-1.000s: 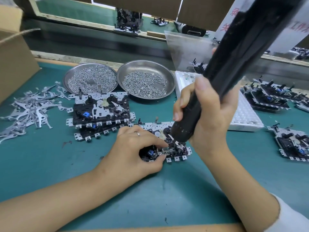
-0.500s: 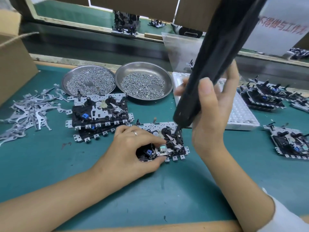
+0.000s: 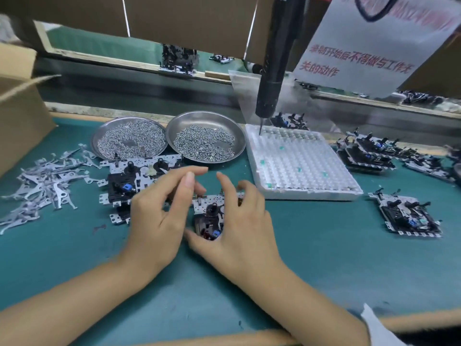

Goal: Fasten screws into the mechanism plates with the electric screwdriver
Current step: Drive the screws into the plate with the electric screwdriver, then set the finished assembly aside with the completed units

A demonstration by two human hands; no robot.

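Here both hands, left hand (image 3: pixel 159 218) and right hand (image 3: pixel 239 221), hover loose-fingered around the mechanism plate (image 3: pixel 212 211), grasping nothing; the screwdriver (image 3: pixel 272 78) hangs unheld near the mat's far edge.

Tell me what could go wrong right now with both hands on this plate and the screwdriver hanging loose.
1. The screwdriver hangs unheld, tip just over the white tray; a swing might jab it.
2. The left hand and right hand handle the plate beside a stack of plates; a bump could topple it.
3. A careless reach could knock the screw dishes.
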